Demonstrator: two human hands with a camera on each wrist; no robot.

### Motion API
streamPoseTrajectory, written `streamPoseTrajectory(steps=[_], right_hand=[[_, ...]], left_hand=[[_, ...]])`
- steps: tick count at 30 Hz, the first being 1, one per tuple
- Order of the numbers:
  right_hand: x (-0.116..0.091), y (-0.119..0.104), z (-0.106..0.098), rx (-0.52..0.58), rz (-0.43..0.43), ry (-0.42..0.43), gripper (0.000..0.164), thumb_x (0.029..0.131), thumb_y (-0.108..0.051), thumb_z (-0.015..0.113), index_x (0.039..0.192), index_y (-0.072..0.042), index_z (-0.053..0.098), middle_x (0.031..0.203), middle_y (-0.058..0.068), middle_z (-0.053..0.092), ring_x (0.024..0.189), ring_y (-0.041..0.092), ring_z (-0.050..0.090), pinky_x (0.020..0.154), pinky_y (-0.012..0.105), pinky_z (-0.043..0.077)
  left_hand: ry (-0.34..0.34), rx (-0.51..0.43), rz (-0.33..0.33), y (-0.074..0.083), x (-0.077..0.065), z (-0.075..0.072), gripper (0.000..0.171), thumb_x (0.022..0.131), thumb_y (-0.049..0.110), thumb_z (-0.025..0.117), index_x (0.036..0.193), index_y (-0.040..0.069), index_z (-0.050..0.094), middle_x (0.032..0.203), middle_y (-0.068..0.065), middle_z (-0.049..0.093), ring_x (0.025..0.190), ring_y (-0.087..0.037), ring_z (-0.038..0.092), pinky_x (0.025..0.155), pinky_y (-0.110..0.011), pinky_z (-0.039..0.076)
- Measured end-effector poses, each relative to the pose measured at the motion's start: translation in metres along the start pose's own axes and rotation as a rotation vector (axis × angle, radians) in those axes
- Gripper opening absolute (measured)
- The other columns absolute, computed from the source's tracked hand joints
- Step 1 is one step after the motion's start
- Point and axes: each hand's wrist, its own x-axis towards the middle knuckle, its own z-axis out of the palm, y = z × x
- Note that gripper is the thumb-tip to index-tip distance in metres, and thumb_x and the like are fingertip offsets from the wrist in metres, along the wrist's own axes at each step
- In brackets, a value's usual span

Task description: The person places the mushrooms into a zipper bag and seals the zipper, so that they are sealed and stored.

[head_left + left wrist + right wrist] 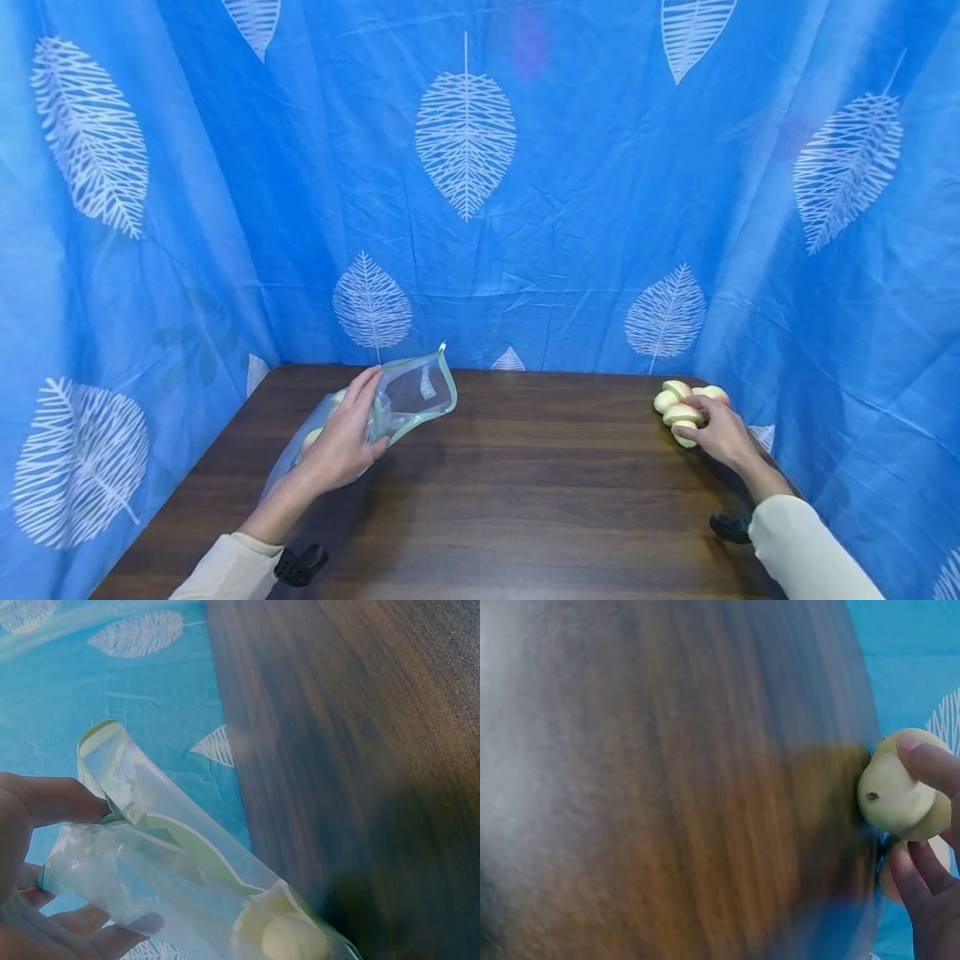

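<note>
My left hand (337, 446) grips a clear zip bag (420, 392) with a pale green edge, near its mouth. The bag's mouth gapes toward the right, and a zip slider (442, 346) sits at its upper corner. Through the plastic in the left wrist view, pale yellow fruit (296, 937) shows at the bottom of the bag. At the table's far right, my right hand (723, 433) has its thumb and fingers around a pale yellow-green, peach-like fruit (892, 795). Several similar fruits (712, 392), some with a pink blush, cluster around it.
The dark wooden table (525, 492) spans the space between the hands. Blue curtains (562, 208) with white leaf prints hang behind it and along both sides. The fruit cluster lies close to the table's right back corner. A black strap piece hangs under each sleeve.
</note>
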Motion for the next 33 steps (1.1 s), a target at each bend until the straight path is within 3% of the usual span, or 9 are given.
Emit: streamPoseTrajectory(steps=[5,11,16,21,29,33], right_hand=[[-0.004,0.001,0.004,0.02,0.021,0.027,0.062,0.086,-0.025,0.086,0.129,0.009,0.059,0.128,0.034,0.059,0.11,0.051,0.056,0.087,0.063,0.045],[-0.006,-0.004,0.002,0.008,0.024,0.034,0.062,0.083,-0.027,0.088,0.127,0.008,0.061,0.121,0.032,0.063,0.106,0.05,0.059,0.084,0.062,0.047],[-0.001,-0.016,0.0,0.041,0.002,0.068,0.06,0.081,-0.026,0.09,0.126,0.005,0.064,0.112,0.028,0.068,0.099,0.044,0.066,0.074,0.047,0.052],[0.008,-0.036,-0.004,0.129,-0.024,0.066,0.056,0.085,-0.023,0.088,0.128,0.003,0.065,0.113,0.026,0.068,0.1,0.044,0.068,0.067,0.037,0.053],[0.022,-0.062,-0.003,0.123,-0.072,0.061,0.057,0.084,-0.03,0.087,0.128,0.0,0.065,0.116,0.025,0.069,0.099,0.04,0.063,0.077,0.043,0.048],[0.028,-0.072,0.0,0.135,-0.105,0.038,0.057,0.085,-0.03,0.086,0.129,0.0,0.065,0.116,0.022,0.07,0.098,0.039,0.066,0.079,0.045,0.05]], left_hand=[[-0.01,-0.013,-0.012,0.003,0.0,0.001,0.1,0.077,0.0,0.089,0.158,-0.006,0.03,0.164,-0.02,0.024,0.144,-0.043,0.035,0.104,-0.06,0.045],[-0.007,-0.016,-0.017,0.004,0.0,0.0,0.1,0.077,-0.001,0.089,0.158,-0.005,0.03,0.164,-0.019,0.023,0.144,-0.043,0.035,0.102,-0.061,0.046],[-0.004,-0.017,-0.006,0.003,-0.001,-0.001,0.098,0.078,-0.002,0.087,0.158,-0.006,0.03,0.164,-0.02,0.023,0.143,-0.044,0.036,0.101,-0.06,0.048],[0.008,-0.021,0.006,0.002,-0.002,-0.003,0.098,0.078,-0.003,0.087,0.157,-0.008,0.03,0.163,-0.022,0.024,0.143,-0.045,0.036,0.103,-0.059,0.046],[-0.004,-0.018,-0.015,0.003,-0.001,-0.001,0.1,0.078,-0.002,0.088,0.158,-0.006,0.029,0.164,-0.02,0.023,0.145,-0.044,0.034,0.104,-0.06,0.044],[-0.002,-0.021,-0.008,0.004,-0.001,-0.002,0.099,0.078,-0.002,0.087,0.158,-0.006,0.029,0.164,-0.02,0.023,0.144,-0.044,0.035,0.105,-0.06,0.044]])
